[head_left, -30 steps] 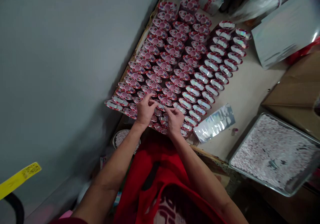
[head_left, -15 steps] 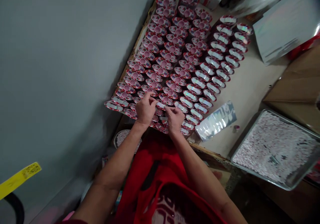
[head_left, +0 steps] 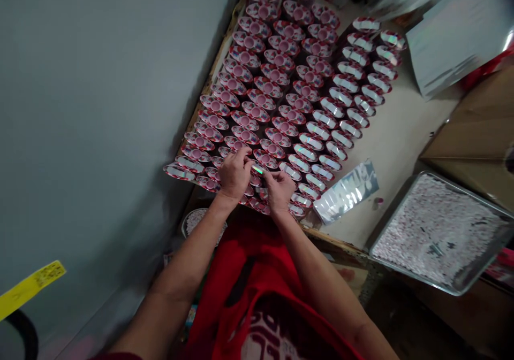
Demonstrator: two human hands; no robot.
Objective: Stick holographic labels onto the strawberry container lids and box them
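Note:
A small shiny holographic strip (head_left: 257, 169) is stretched between my two hands, low over the rows of oval pieces. My left hand (head_left: 234, 174) pinches its left end, the thumb and forefinger pressed together. At the right end, the fingers of my right hand (head_left: 280, 191) are closed on it. Around and beneath them stand tight rows of red-and-white patterned oval pieces with round pink centres (head_left: 256, 112). To the right, several similar ovals carry silvery strips across their tops (head_left: 311, 141). My hands partly hide the nearest pieces.
A silvery sheet (head_left: 347, 191) lies right of the rows, beside a small pink cap (head_left: 378, 201). Farther right are a metal tray of pale granules (head_left: 437, 231) and a cardboard box (head_left: 469, 130). A grey wall (head_left: 100, 82) borders the left; a granule-filled bowl (head_left: 195, 222) sits below the table edge.
The strip between my hands has tilted slightly and now gleams green. Both hands keep almost the same place and grip, while the camera view has shifted a little.

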